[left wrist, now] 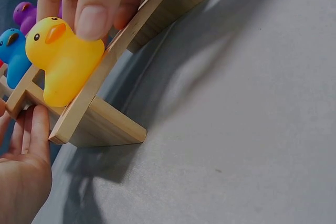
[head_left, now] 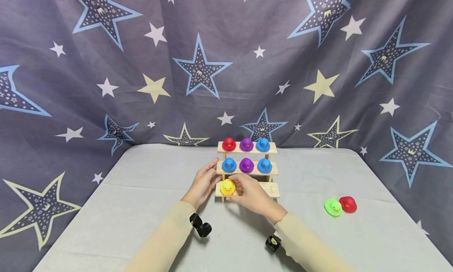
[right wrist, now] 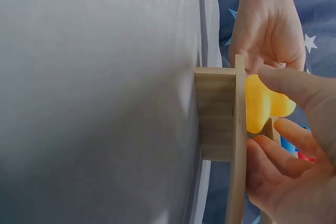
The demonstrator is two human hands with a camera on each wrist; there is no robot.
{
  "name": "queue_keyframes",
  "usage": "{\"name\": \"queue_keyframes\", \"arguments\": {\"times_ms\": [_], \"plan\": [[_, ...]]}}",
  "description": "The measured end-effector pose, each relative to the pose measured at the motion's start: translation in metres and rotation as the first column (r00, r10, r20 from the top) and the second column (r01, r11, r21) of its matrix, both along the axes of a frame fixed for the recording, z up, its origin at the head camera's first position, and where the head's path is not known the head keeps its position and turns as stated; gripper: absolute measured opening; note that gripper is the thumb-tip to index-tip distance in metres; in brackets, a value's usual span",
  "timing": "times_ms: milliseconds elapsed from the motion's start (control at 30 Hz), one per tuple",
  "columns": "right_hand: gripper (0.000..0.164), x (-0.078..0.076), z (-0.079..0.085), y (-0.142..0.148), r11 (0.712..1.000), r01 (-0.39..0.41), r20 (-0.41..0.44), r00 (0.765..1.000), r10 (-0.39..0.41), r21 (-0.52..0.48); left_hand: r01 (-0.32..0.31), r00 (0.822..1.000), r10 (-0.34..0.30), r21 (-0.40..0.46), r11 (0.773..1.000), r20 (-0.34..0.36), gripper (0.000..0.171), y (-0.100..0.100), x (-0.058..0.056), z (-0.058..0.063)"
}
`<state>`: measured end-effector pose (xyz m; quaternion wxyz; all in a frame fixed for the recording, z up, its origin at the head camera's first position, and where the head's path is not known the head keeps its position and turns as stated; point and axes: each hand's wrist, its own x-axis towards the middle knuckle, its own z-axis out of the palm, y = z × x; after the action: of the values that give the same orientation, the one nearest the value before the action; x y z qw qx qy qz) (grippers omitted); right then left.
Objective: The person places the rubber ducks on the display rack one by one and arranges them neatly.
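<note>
A yellow rubber duck [head_left: 227, 187] sits at the left end of the bottom step of a wooden three-tier stand [head_left: 270, 190]. My right hand [head_left: 253, 194] pinches it, thumb at the front and fingers behind. In the left wrist view, the duck [left wrist: 63, 66] rests on the board with the right thumb against its back. My left hand [head_left: 202, 184] is at the stand's left side, its fingers fairly straight and touching the frame. On the middle step sit a blue duck [head_left: 229, 165], a purple duck [head_left: 246, 165] and another blue duck [head_left: 264, 165].
The top step carries a red duck [head_left: 229, 144], a purple duck [head_left: 246, 144] and a blue duck [head_left: 263, 145]. To the right, a green duck [head_left: 333, 207] and a red duck [head_left: 348, 204] lie on the grey tabletop [head_left: 170, 165]. A star-patterned curtain [head_left: 226, 102] hangs behind.
</note>
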<state>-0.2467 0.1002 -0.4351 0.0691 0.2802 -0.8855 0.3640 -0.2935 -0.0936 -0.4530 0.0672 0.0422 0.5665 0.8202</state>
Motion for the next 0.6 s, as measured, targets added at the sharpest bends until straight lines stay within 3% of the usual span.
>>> {"name": "queue_keyframes", "arguments": {"times_ms": [200,600], "plan": [[0.058,0.004,0.001,0.009,0.999,-0.013,0.055,0.998,0.016,-0.048,0.001,1.000,-0.001,-0.002,1.000,0.010,0.059,0.000,0.000,0.000],[0.053,0.012,0.007,0.038,0.999,-0.025,0.050,0.998,0.026,-0.028,-0.004,1.000,0.003,-0.032,0.999,-0.022,0.059,0.000,0.003,0.002]]}}
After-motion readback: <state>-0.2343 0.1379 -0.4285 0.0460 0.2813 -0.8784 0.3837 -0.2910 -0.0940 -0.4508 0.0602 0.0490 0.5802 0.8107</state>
